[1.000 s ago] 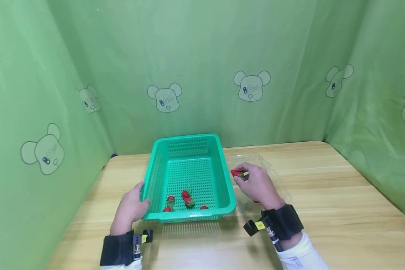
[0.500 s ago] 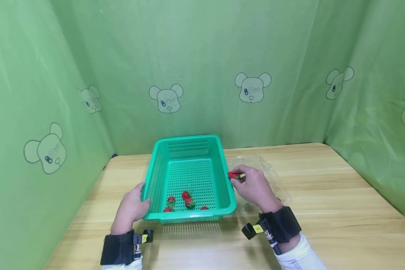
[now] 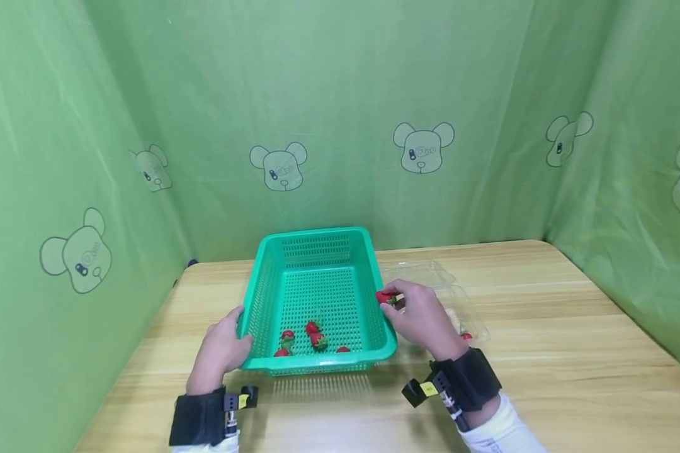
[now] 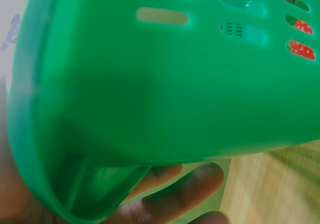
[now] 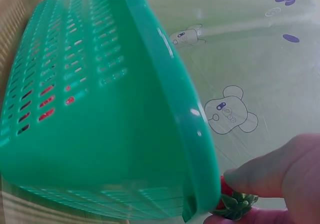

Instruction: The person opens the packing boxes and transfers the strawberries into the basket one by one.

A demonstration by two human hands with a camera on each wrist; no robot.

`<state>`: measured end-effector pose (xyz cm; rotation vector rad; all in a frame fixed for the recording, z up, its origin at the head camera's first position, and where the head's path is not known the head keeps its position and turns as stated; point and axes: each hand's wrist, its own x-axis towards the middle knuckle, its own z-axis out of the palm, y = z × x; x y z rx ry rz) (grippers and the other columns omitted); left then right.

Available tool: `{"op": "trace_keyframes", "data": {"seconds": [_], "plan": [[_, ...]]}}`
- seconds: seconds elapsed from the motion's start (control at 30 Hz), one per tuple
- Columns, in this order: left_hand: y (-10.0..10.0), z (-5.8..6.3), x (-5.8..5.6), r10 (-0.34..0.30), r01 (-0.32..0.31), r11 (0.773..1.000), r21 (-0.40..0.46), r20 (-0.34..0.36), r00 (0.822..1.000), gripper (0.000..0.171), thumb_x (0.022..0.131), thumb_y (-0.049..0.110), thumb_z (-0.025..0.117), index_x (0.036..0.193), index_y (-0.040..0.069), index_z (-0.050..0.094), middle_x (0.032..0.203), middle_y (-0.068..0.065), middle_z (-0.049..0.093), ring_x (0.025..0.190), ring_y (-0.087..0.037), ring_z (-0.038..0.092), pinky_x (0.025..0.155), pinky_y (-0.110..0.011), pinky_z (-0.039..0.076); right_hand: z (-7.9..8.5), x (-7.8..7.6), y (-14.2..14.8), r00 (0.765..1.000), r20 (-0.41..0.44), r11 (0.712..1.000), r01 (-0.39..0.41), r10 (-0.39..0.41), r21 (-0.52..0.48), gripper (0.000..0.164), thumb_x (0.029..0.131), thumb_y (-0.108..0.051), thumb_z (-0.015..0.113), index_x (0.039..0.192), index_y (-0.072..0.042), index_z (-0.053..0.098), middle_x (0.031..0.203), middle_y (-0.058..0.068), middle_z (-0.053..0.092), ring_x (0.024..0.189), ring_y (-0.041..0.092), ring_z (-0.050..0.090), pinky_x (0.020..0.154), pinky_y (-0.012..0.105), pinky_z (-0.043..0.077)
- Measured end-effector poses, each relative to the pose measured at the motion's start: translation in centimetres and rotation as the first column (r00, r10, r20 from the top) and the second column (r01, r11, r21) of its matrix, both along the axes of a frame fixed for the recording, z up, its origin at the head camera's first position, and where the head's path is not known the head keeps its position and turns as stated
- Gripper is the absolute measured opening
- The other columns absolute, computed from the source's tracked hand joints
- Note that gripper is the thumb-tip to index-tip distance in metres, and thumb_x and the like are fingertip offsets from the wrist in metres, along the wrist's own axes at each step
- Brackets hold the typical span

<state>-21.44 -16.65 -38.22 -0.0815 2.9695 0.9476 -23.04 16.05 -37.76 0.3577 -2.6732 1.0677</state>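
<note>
A green plastic basket (image 3: 317, 286) with slotted walls stands on the table, several strawberries (image 3: 316, 336) lying near its front end. At its left front corner, my left hand (image 3: 222, 345) grips the rim; the left wrist view shows fingers (image 4: 195, 184) under the basket's edge (image 4: 30, 109). My right hand (image 3: 419, 314) pinches a strawberry (image 3: 384, 297) between thumb and fingers at the basket's right rim. Green leaves of this strawberry (image 5: 236, 205) show beside the rim (image 5: 200, 174) in the right wrist view. Much of the red fruit is hidden there.
A clear plastic box (image 3: 470, 308) lies open right of the basket, partly behind my right hand. Another strawberry (image 3: 466, 337) is in it. The wooden table (image 3: 555, 327) extends to the right. Green curtains (image 3: 340, 113) with bear drawings enclose the back and sides.
My right hand has moved left with the strawberry, from over the clear box to the basket's right rim. The left hand stays on the basket.
</note>
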Motion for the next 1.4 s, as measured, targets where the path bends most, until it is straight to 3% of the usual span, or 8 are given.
{"op": "trace_keyframes", "data": {"seconds": [0.73, 1.13, 1.4], "plan": [[-0.1, -0.1, 0.0, -0.006, 0.006, 1.000, -0.017, -0.017, 1.000, 0.061, 0.090, 0.009, 0.053, 0.144, -0.005, 0.029, 0.130, -0.033, 0.050, 0.093, -0.036, 0.054, 0.072, -0.044, 0.049, -0.4, 0.4, -1.4, 0.993, -0.100, 0.998, -0.068, 0.068, 0.005, 0.019, 0.083, -0.011, 0.072, 0.101, -0.010, 0.068, 0.094, 0.006, 0.069, 0.074, 0.016, 0.062, 0.058, 0.030, 0.055], [-0.1, -0.3, -0.3, -0.007, 0.007, 1.000, -0.015, -0.020, 1.000, 0.061, 0.090, 0.010, 0.052, 0.144, -0.005, 0.028, 0.135, -0.034, 0.046, 0.103, -0.038, 0.052, 0.085, -0.054, 0.047, -0.5, 0.7, -2.3, 0.986, -0.117, 0.993, -0.112, 0.114, 0.022, 0.018, 0.083, -0.012, 0.072, 0.101, -0.011, 0.068, 0.091, 0.004, 0.069, 0.073, 0.013, 0.061, 0.062, 0.030, 0.055], [0.0, -0.3, -0.1, 0.000, -0.001, 1.000, -0.014, -0.007, 1.000, 0.061, 0.091, 0.010, 0.052, 0.145, -0.004, 0.027, 0.134, -0.034, 0.046, 0.098, -0.037, 0.053, 0.079, -0.049, 0.049, -0.8, 1.0, -2.9, 0.981, -0.124, 0.989, -0.147, 0.149, 0.029, 0.020, 0.084, -0.012, 0.071, 0.103, -0.009, 0.067, 0.090, 0.004, 0.070, 0.072, 0.012, 0.063, 0.062, 0.030, 0.057]]}}
